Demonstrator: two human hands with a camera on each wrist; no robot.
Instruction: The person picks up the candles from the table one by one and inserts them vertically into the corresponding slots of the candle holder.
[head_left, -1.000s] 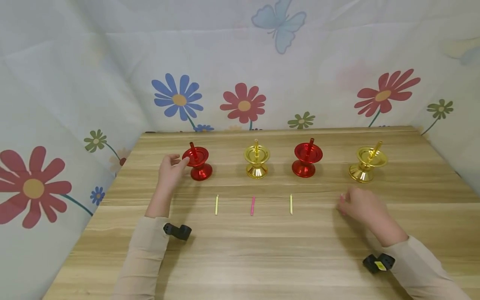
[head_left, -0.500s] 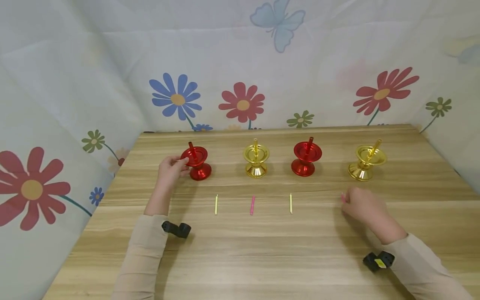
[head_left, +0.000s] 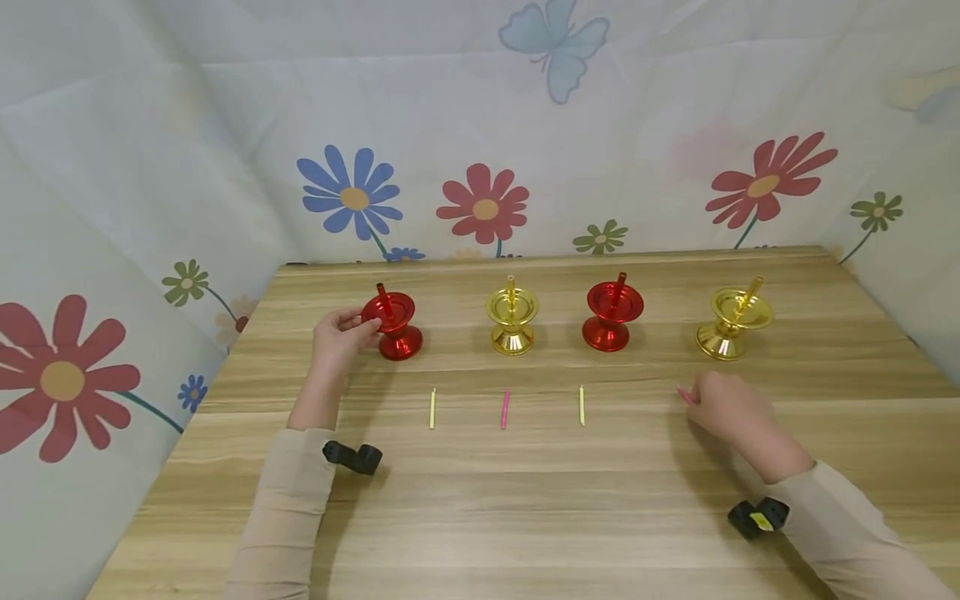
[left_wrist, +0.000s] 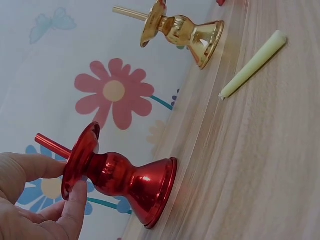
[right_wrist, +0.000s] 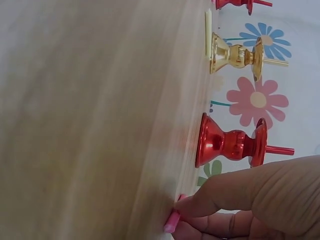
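Observation:
At the left of the row stands a red candle holder [head_left: 401,342], upright on the table. My left hand [head_left: 333,346] pinches its dish rim, thumb on top and fingers beneath, as the left wrist view shows [left_wrist: 80,160]. On the right, my right hand [head_left: 737,417] pinches a thin pink candle [head_left: 685,394] between thumb and fingers, low at the tabletop. In the right wrist view the candle [right_wrist: 171,223] seems to touch the wood or lie just above it. A gold candle holder [head_left: 722,340] stands just beyond that hand.
Between the hands, a yellow candle [head_left: 432,409], a pink candle [head_left: 506,410] and another yellow candle [head_left: 582,407] lie apart on the wooden table [head_left: 525,525]. Behind them stand a gold holder [head_left: 513,338] and a red holder [head_left: 606,333]. A flowered cloth [head_left: 420,108] hangs at the back.
The pink candle at my right fingertips has turned, its far end now slanting left. My left hand stays at the red holder's rim, its fingers shifting slightly.

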